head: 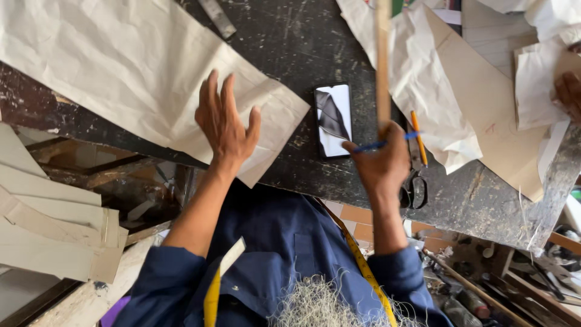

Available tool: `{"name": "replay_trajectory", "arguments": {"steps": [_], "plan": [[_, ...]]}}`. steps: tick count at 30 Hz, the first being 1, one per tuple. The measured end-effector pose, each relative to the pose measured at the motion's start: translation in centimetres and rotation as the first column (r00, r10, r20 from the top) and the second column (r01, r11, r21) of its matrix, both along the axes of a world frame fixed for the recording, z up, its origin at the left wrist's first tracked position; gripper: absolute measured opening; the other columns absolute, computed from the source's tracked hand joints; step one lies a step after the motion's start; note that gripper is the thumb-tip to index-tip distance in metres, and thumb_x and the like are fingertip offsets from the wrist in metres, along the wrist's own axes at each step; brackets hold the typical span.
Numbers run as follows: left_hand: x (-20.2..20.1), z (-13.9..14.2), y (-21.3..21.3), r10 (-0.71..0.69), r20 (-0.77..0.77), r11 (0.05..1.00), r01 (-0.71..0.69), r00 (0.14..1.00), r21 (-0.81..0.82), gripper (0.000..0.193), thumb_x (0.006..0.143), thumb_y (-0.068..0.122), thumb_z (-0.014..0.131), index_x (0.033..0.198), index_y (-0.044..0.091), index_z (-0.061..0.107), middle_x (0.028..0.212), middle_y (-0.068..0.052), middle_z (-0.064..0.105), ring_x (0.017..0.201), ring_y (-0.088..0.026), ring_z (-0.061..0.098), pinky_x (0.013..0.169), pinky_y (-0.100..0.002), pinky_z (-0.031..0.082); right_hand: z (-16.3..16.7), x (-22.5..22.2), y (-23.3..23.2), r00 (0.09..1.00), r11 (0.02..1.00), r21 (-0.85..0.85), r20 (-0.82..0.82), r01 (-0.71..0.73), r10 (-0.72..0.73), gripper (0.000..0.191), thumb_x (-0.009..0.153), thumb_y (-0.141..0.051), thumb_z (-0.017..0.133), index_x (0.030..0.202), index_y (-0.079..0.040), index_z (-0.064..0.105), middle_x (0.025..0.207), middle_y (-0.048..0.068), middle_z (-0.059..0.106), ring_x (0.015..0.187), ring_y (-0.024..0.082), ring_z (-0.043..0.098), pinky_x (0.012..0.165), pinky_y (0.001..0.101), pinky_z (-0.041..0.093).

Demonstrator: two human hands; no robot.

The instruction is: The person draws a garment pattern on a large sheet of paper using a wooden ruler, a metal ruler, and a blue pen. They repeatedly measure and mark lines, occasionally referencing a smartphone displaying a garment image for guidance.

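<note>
My left hand (pixel 225 124) hovers, fingers spread, over the lower corner of a large creased cream paper sheet (pixel 121 66) on the dark worn table (pixel 290 42); whether it touches the paper I cannot tell. My right hand (pixel 382 162) grips a long wooden stick (pixel 382 60) that runs up out of view, with a blue pen (pixel 375 145) held across the fingers. A phone (pixel 333 119) lies screen up on the table between my hands.
An orange pencil (pixel 419 138) and black scissors (pixel 414 184) lie right of my right hand. Crumpled white paper (pixel 423 85) and brown pattern pieces (pixel 490 109) cover the right side, where another person's hand (pixel 569 94) rests. A metal ruler (pixel 216 17) lies at the top. Cardboard pieces (pixel 54 230) are stacked lower left.
</note>
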State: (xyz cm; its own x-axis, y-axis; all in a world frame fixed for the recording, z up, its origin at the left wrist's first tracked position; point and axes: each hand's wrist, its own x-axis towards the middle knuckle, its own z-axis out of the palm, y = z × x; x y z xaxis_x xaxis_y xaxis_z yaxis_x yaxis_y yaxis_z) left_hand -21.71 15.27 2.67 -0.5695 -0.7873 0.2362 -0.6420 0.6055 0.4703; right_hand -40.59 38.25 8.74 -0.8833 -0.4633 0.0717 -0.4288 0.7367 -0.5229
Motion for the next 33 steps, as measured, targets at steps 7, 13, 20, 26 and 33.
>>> {"name": "replay_trajectory", "arguments": {"steps": [7,13,20,26,33], "plan": [[1.8,-0.2,3.5,0.027,0.326,0.999,-0.035,0.945,0.018,0.089,0.092,0.064,0.06,0.163,0.019,0.031,0.172,-0.015,0.014,0.157,-0.042,0.009,0.119,-0.068,0.013,-0.1,-1.7,-1.1,0.993,0.992,0.037,0.011,-0.117,0.117,0.083,0.059,-0.043,0.101,0.12,-0.01,0.055,0.105,0.013,0.067,0.093,0.035,0.067,0.07,0.048,0.051],[5.3,-1.1,4.3,-0.029,0.358,1.0,0.029,0.933,0.006,0.094,0.09,0.076,0.052,0.165,0.025,0.028,0.174,-0.009,0.012,0.159,-0.038,0.007,0.122,-0.069,0.008,-1.0,-3.3,0.8,0.99,0.991,-0.008,0.029,-0.135,0.135,0.081,0.065,-0.041,0.099,0.125,-0.008,0.054,0.109,0.012,0.066,0.096,0.034,0.067,0.074,0.0491,0.051],[6.5,-1.8,4.7,-0.045,0.355,0.999,0.039,0.934,0.023,0.093,0.092,0.08,0.043,0.166,0.026,0.027,0.175,-0.008,0.011,0.16,-0.037,0.006,0.123,-0.068,0.007,-1.8,-4.2,1.9,0.987,0.987,-0.042,-0.059,-0.153,0.15,0.083,0.065,-0.038,0.099,0.128,-0.006,0.054,0.108,0.016,0.066,0.099,0.036,0.065,0.081,0.0499,0.05],[6.6,-1.9,4.7,-0.045,0.347,0.999,0.046,0.937,0.007,0.093,0.092,0.079,0.042,0.167,0.025,0.028,0.175,-0.009,0.011,0.16,-0.037,0.006,0.123,-0.068,0.007,-0.4,-3.7,2.4,0.985,0.981,-0.087,-0.031,-0.171,0.169,0.074,0.069,-0.038,0.098,0.122,-0.006,0.057,0.101,0.013,0.066,0.093,0.033,0.066,0.078,0.0465,0.05],[8.9,-2.4,3.8,-0.142,0.336,0.988,0.153,0.931,-0.006,0.091,0.09,0.08,0.044,0.163,0.028,0.034,0.174,-0.008,0.015,0.159,-0.038,0.008,0.124,-0.067,0.008,1.4,-3.4,4.8,0.978,0.964,-0.207,0.088,-0.167,0.188,0.047,0.1,-0.032,0.079,0.131,-0.002,0.06,0.091,0.006,0.064,0.075,0.017,0.062,0.066,0.0326,0.05]]}}
